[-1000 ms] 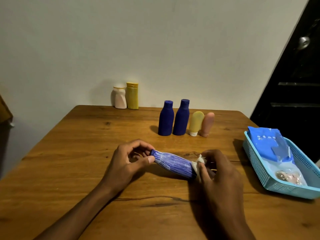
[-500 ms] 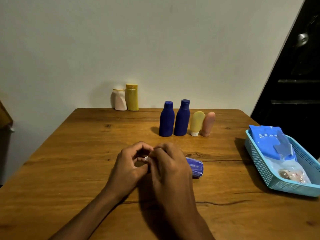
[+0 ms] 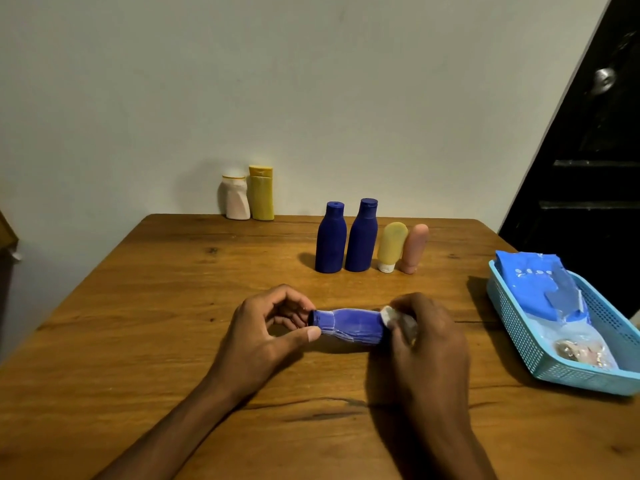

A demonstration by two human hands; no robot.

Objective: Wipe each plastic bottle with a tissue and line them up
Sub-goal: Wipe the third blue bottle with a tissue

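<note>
Gripped item: one small blue plastic bottle [image 3: 349,325], lying on its side just above the brown wooden table [image 3: 145,306], cap end leftward; left hand [image 3: 266,336] pinches the cap end between thumb and curled fingers; right hand [image 3: 427,344] is curled over the base end, pressing a crumpled white tissue [image 3: 389,315] against it.

Lined up further back, upright, side by side: dark blue plastic bottle with round cap [image 3: 330,238]; second dark blue plastic bottle [image 3: 362,235] touching or nearly touching the first; pale yellow squeeze tube standing on its white cap [image 3: 391,246]; pink squeeze tube [image 3: 415,248] just beside it.

At the table's far edge by the wall, well apart from the row: white-and-pink bottle [image 3: 236,198]; yellow flat-topped tube [image 3: 261,192] just beside it.

Right edge of table: light blue perforated plastic basket [image 3: 519,337]; blue tissue packet [image 3: 533,282] inside; clear bag of small items [image 3: 585,349] inside, contents unclear.
</note>
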